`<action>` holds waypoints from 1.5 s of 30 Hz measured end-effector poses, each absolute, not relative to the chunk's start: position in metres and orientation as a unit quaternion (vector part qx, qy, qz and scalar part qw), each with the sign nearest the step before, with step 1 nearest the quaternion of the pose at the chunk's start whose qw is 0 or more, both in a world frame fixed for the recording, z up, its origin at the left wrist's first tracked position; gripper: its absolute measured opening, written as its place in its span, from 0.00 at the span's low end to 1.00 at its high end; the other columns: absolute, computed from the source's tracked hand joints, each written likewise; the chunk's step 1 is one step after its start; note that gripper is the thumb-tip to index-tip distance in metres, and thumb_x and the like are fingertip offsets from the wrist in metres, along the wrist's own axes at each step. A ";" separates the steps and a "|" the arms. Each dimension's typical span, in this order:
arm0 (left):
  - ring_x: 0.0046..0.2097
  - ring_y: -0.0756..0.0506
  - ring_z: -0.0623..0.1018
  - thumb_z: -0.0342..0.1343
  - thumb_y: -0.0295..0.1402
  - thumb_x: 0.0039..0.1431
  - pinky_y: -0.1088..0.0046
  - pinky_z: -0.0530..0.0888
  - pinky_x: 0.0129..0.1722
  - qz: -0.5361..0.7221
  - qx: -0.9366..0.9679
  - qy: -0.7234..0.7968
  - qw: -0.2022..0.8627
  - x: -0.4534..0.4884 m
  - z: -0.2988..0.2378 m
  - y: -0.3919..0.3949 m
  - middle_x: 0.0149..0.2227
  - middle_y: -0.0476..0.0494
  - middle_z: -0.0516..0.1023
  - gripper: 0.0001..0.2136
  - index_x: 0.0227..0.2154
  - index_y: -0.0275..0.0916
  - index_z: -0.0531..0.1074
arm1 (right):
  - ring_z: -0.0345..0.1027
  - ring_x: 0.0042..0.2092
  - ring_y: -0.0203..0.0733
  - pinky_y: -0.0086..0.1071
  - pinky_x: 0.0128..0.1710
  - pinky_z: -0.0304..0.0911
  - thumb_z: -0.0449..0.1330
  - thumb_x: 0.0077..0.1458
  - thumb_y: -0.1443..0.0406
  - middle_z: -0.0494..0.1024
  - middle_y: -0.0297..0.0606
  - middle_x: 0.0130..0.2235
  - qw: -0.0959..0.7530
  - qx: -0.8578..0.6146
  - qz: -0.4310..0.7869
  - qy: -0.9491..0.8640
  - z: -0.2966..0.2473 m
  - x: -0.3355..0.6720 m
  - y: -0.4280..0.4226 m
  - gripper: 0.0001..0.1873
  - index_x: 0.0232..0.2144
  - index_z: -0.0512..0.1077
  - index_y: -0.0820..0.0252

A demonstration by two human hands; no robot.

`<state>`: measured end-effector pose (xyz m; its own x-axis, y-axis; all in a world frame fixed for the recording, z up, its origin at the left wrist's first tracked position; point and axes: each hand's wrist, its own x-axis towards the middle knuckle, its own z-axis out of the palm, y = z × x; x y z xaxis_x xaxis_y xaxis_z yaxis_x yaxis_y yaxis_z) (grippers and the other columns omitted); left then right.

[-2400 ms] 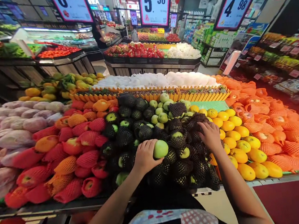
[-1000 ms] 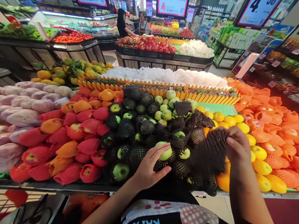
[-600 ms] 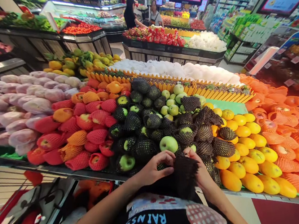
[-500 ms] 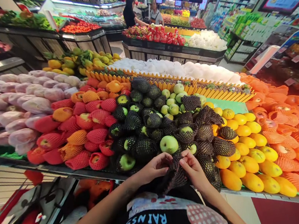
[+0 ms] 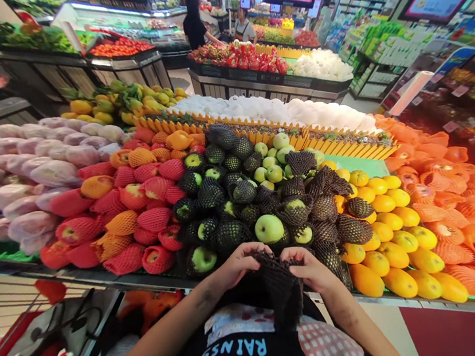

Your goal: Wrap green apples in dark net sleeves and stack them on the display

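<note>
A black foam fruit net (image 5: pixel 281 291) hangs down in front of my shirt, its top edge stretched between my two hands. My left hand (image 5: pixel 244 262) pinches one side of the opening, and my right hand (image 5: pixel 302 265) pinches the other. The net looks limp, with no fruit showing in it. Just beyond my fingers a bare green apple (image 5: pixel 268 229) rests on the pile. Around it lie several green apples in black nets, among them a netted apple (image 5: pixel 203 258) nearer the shelf edge.
Red-netted fruit (image 5: pixel 80 229) and wrapped pale fruit (image 5: pixel 27 198) lie left. Yellow mangoes (image 5: pixel 400 282) and orange-netted fruit (image 5: pixel 455 226) lie right. A yellow divider fence (image 5: pixel 342 148) runs behind. A shopping cart (image 5: pixel 19 337) stands at lower left. Two people are at a far stand.
Both hands have spread the net's top edge a little wider, and the net now hangs straighter down. The view has shifted slightly. The bare apple has stayed in place.
</note>
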<state>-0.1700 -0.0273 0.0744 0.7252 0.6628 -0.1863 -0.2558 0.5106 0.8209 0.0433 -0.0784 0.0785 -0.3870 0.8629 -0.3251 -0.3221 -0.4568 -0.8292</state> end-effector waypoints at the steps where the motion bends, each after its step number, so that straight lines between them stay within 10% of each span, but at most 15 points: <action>1: 0.33 0.49 0.70 0.63 0.31 0.39 0.76 0.65 0.35 0.283 0.380 0.265 0.840 -0.171 0.073 -0.027 0.28 0.50 0.72 0.09 0.26 0.36 0.72 | 0.64 0.27 0.31 0.24 0.29 0.60 0.77 0.33 0.51 0.75 0.29 0.28 0.379 -0.390 0.765 -0.344 0.078 0.045 -0.077 0.25 0.31 0.77 0.58; 8: 0.30 0.51 0.70 0.63 0.39 0.45 0.77 0.64 0.31 0.248 0.427 0.325 0.806 -0.167 0.077 -0.013 0.30 0.52 0.72 0.15 0.36 0.37 0.72 | 0.72 0.28 0.40 0.35 0.34 0.69 0.75 0.32 0.44 0.78 0.37 0.26 0.365 -0.439 0.732 -0.373 0.072 0.031 -0.065 0.29 0.29 0.78 0.61; 22: 0.44 0.41 0.81 0.42 0.35 0.70 0.72 0.69 0.36 0.094 0.759 0.601 0.234 -0.146 0.085 0.025 0.41 0.41 0.82 0.13 0.44 0.42 0.72 | 0.75 0.36 0.52 0.38 0.40 0.63 0.59 0.53 0.46 0.84 0.43 0.35 0.458 -0.688 0.273 -0.492 0.059 0.025 -0.011 0.23 0.34 0.81 0.57; 34: 0.41 0.38 0.82 0.39 0.37 0.72 0.65 0.74 0.39 0.133 0.791 0.554 0.224 -0.128 0.057 0.013 0.40 0.33 0.82 0.20 0.40 0.37 0.76 | 0.76 0.43 0.57 0.45 0.48 0.67 0.51 0.58 0.39 0.83 0.50 0.40 0.446 -0.680 0.263 -0.519 0.030 0.034 -0.031 0.32 0.35 0.82 0.56; 40: 0.43 0.37 0.81 0.50 0.39 0.67 0.63 0.73 0.45 0.259 0.793 0.474 0.281 -0.125 0.053 -0.004 0.42 0.36 0.82 0.14 0.46 0.41 0.78 | 0.58 0.65 0.54 0.48 0.69 0.45 0.59 0.53 0.39 0.73 0.41 0.59 0.535 -0.604 0.410 -0.426 0.015 0.027 -0.057 0.33 0.52 0.74 0.50; 45: 0.43 0.42 0.80 0.51 0.39 0.67 0.69 0.71 0.47 0.329 0.771 0.361 0.408 -0.126 0.080 -0.010 0.43 0.43 0.83 0.13 0.44 0.43 0.79 | 0.58 0.66 0.58 0.49 0.69 0.48 0.62 0.45 0.36 0.75 0.31 0.57 0.557 -0.571 0.463 -0.387 0.007 0.028 -0.066 0.31 0.49 0.75 0.35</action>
<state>-0.1257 -0.0103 0.0804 0.5218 0.8261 0.2130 0.2886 -0.4059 0.8672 0.0279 -0.0664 0.0067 0.2717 0.9575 -0.0971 -0.0743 -0.0797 -0.9940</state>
